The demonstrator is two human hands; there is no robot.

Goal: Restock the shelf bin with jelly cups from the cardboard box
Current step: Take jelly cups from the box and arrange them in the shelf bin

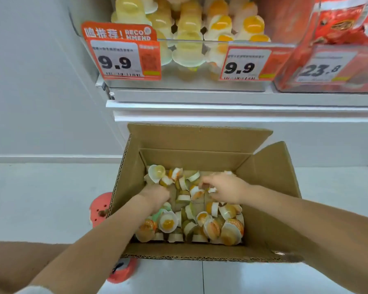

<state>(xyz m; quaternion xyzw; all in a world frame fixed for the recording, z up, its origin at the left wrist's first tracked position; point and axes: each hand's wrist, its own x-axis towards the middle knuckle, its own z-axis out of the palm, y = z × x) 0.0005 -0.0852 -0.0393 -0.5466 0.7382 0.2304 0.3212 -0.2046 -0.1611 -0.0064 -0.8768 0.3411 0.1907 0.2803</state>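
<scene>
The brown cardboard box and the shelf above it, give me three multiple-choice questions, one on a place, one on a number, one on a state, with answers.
1. Where are both hands?
A. inside the brown cardboard box
B. on the shelf
C. on the floor

2. How many orange price tags read 9.9?
A. one
B. two
C. three

3. The box's top flaps are:
A. taped shut
B. folded open
C. cut off

Answers:
1 A, the left hand and right hand reach among the loose jelly cups.
2 B, the left price tag and the middle price tag.
3 B, the flaps stand outward.
</scene>
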